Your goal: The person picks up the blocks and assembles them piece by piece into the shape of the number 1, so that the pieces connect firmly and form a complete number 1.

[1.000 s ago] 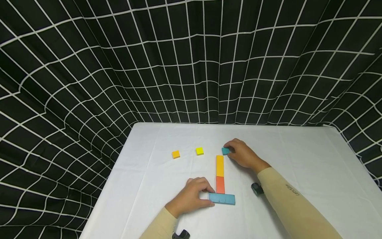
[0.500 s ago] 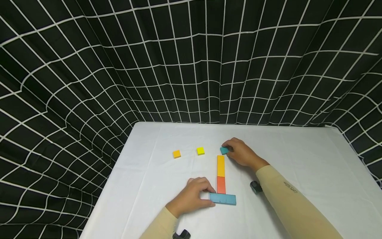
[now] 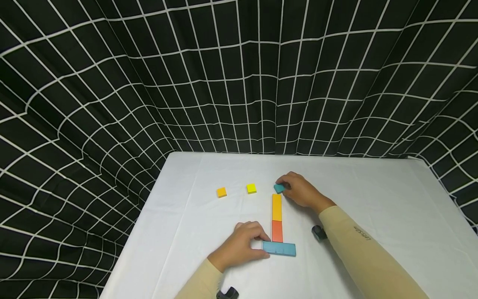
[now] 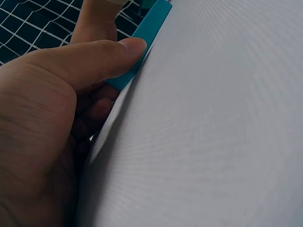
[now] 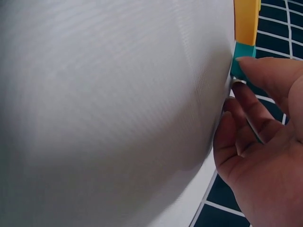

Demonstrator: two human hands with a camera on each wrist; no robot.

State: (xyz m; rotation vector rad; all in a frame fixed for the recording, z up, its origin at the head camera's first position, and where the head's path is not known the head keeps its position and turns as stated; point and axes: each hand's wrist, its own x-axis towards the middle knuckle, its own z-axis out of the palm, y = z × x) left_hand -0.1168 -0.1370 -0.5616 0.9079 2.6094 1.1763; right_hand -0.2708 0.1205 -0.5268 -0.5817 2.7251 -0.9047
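Flat building blocks (image 3: 277, 207) lie on the white tablecloth (image 3: 354, 191) between my hands, most of them in an upside-down T. Behind everything hangs a black curtain (image 3: 257, 83) with a white grid. On the tablecloth, beige sleeves (image 3: 367, 249) cover my forearms, and a dark device (image 3: 319, 233) shows beside my right wrist.

My left hand (image 3: 237, 247) grips the left end of the blue bar (image 3: 281, 249), fingers at its far edge and thumb along the near one. That bar lies crosswise. The amber bar (image 3: 276, 207) runs away from me, its near end against the orange-red block (image 3: 277, 231), which in turn appears to meet the blue bar.

My right hand (image 3: 303, 193) pinches the small teal block (image 3: 278, 188) at the amber bar's far end. From above the teal block looks turned askew; whether it touches the bar I can't quite tell. Well to its left lie the yellow square (image 3: 251, 189) and, farther left, the orange square (image 3: 221, 192), neither in my grasp.

What I'd watch: pressing the teal block in while it is crooked could knock the amber bar out of line. Too firm a push would probably travel down the stem, and if my left grip slackened, the blue bar could slide or swivel. A drag on the cloth might ruck it and spread the joints, and a careless release could leave the teal block skewed.
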